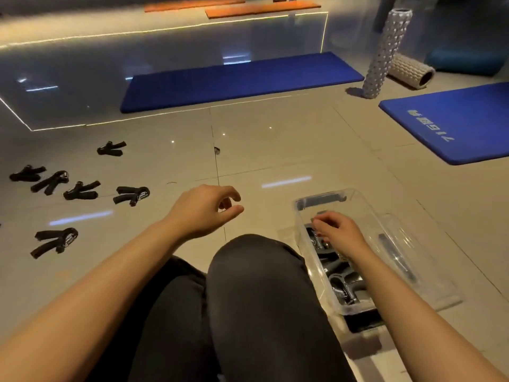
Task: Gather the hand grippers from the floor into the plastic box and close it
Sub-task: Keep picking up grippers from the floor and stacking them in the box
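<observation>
The right hand (337, 230) reaches into the clear plastic box (308, 244) on the floor by the person's right knee, fingers curled down over the black hand grippers (338, 274) piled inside; whether it holds one I cannot tell. The left hand (205, 209) hovers above the floor (275, 150), fingers loosely curled and holding nothing. 6 more grippers (81, 191) lie scattered on the tiles to the left.
</observation>
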Demonstrator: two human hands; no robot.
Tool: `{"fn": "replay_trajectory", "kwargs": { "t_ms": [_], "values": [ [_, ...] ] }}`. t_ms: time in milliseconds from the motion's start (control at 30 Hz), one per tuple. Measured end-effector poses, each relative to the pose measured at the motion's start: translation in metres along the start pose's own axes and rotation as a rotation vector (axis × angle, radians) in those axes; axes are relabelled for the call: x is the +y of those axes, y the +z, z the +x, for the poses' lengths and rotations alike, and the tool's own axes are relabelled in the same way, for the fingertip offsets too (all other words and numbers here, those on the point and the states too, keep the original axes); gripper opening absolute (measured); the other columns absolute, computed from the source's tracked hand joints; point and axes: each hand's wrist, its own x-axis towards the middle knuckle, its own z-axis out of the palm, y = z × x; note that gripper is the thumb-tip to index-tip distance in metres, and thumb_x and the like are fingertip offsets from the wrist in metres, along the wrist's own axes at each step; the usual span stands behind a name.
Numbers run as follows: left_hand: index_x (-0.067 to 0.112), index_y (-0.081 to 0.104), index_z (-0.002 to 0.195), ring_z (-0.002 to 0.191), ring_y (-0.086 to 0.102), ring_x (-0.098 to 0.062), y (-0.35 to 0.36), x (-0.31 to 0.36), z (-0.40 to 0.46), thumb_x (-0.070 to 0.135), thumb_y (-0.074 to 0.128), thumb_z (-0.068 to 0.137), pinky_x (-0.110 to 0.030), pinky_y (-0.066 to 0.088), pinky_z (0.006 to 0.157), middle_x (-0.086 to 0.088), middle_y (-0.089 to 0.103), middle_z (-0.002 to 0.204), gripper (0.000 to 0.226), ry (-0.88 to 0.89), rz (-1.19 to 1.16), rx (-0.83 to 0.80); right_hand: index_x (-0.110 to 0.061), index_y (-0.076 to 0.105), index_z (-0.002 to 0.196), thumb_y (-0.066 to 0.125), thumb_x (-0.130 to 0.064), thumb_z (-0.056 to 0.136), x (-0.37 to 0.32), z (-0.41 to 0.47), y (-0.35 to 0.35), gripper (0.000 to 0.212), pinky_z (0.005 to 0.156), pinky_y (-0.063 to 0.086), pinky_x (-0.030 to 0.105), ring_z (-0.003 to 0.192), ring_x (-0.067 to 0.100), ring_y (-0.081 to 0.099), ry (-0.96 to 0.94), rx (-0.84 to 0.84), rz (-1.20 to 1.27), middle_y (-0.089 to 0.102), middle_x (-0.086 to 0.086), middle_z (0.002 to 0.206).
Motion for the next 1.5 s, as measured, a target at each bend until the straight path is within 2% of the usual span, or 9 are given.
{"fn": "replay_trajectory", "kwargs": {
  "t_ms": [133,333,500,633,800,1033,1233,1333,1500],
  "values": [
    [0.028,0.061,0.108,0.088,0.060,-0.008,-0.033,-0.031,-0.054,0.050,0.052,0.089,-0.034,0.053,0.079,0.010,0.066,0.098,0.030,-0.128,-0.011,0.069,-0.016,0.064,0.092,0.057,-0.016,0.092,-0.092,-0.022,0.024,0.007,0.073,0.050,0.029,0.078,0.017,0.064,-0.135,-0.063,0.088,0.068,0.006,0.091],
    [0.031,0.062,0.105,0.085,0.060,-0.002,-0.063,-0.067,-0.155,0.049,0.052,0.088,-0.032,0.053,0.078,0.018,0.064,0.090,0.026,-0.291,-0.103,0.348,-0.012,0.064,0.102,0.056,-0.020,0.093,-0.203,-0.053,0.109,0.015,0.077,0.052,0.031,0.080,0.016,0.063,-0.308,-0.410,-0.014,0.068,0.005,0.092],
    [0.027,0.065,0.100,0.079,0.059,-0.004,-0.040,-0.110,-0.213,0.042,0.055,0.089,-0.029,0.051,0.072,0.021,0.057,0.081,0.022,-0.488,-0.190,0.498,-0.016,0.064,0.100,0.058,-0.022,0.092,-0.243,-0.056,0.214,0.012,0.075,0.052,0.027,0.082,0.015,0.063,-0.375,-0.637,-0.155,0.068,0.004,0.093],
    [0.028,0.065,0.094,0.075,0.057,-0.001,-0.052,-0.166,-0.250,0.027,0.065,0.086,-0.016,0.041,0.065,0.019,0.061,0.081,0.008,-0.698,-0.290,0.732,-0.015,0.065,0.096,0.058,-0.018,0.092,-0.246,-0.031,0.300,0.009,0.071,0.050,0.027,0.077,0.012,0.061,-0.386,-0.763,-0.253,0.066,0.004,0.088],
    [0.033,0.063,0.093,0.074,0.059,-0.002,-0.065,-0.202,-0.242,0.036,0.062,0.085,-0.022,0.051,0.072,0.014,0.062,0.076,0.009,-0.729,-0.513,0.539,-0.020,0.063,0.094,0.058,-0.021,0.092,-0.246,-0.021,0.375,0.006,0.069,0.050,0.023,0.079,0.013,0.062,-0.392,-0.828,-0.372,0.065,-0.001,0.090],
    [0.031,0.062,0.099,0.080,0.057,0.000,-0.097,-0.240,-0.234,0.040,0.056,0.090,-0.017,0.047,0.071,0.017,0.062,0.085,0.014,-0.552,-0.269,0.662,-0.019,0.062,0.101,0.057,-0.025,0.092,-0.318,-0.007,0.403,0.012,0.069,0.049,0.021,0.083,0.011,0.062,-0.578,-0.775,-0.546,0.064,-0.002,0.095],
    [0.032,0.055,0.117,0.098,0.051,-0.001,-0.116,-0.291,-0.218,0.046,0.049,0.091,-0.018,0.040,0.075,0.018,0.053,0.117,0.030,-0.476,-0.077,0.492,-0.024,0.060,0.101,0.057,-0.029,0.092,-0.356,0.018,0.420,0.011,0.081,0.051,0.029,0.093,0.013,0.059,-0.667,-0.690,-0.628,0.062,-0.004,0.100],
    [0.034,0.059,0.109,0.091,0.053,0.001,-0.127,-0.312,-0.199,0.046,0.055,0.087,-0.021,0.046,0.077,0.019,0.055,0.111,0.026,-0.495,-0.265,0.524,-0.026,0.060,0.096,0.057,-0.028,0.092,-0.354,0.040,0.442,0.005,0.075,0.050,0.023,0.089,0.011,0.060,-0.590,-0.690,-0.579,0.062,-0.008,0.094],
    [0.030,0.067,0.093,0.079,0.059,0.004,-0.140,-0.358,-0.175,0.033,0.067,0.083,-0.014,0.050,0.070,0.017,0.064,0.089,0.011,-0.586,-0.692,0.676,-0.021,0.061,0.100,0.058,-0.029,0.092,-0.362,0.086,0.498,0.012,0.081,0.050,0.029,0.092,0.014,0.059,-0.593,-0.656,-0.629,0.061,-0.006,0.096]
  ]
}}
